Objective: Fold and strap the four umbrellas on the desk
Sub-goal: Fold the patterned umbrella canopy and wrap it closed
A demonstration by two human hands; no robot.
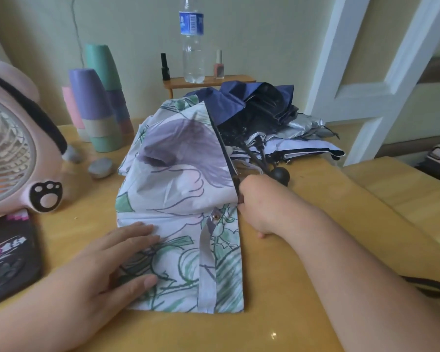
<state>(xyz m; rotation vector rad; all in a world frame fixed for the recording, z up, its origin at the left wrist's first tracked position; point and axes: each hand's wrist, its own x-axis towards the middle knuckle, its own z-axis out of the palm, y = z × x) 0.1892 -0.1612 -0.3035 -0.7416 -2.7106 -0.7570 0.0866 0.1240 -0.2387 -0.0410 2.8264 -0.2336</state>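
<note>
A white umbrella (178, 199) printed with green and purple line drawings lies collapsed on the middle of the wooden desk (277, 288). Its strap (207, 255) with a metal snap lies along the canopy. My left hand (117, 257) presses flat on the lower left fabric, fingers straight. My right hand (259, 207) grips the umbrella's right edge, fingers curled around the dark rim. Behind it lie a navy umbrella (239, 102) and a silver-and-white umbrella (305, 138), both loose, with black handles (280, 174) pointing towards me.
A pink fan (15, 153) stands at the left, with a dark pouch (8, 257) below it. Stacked pastel cups (99, 102) stand behind. A small shelf (208, 81) holds a water bottle (193, 41) and nail polish bottles. A black loop (427, 285) lies at the right.
</note>
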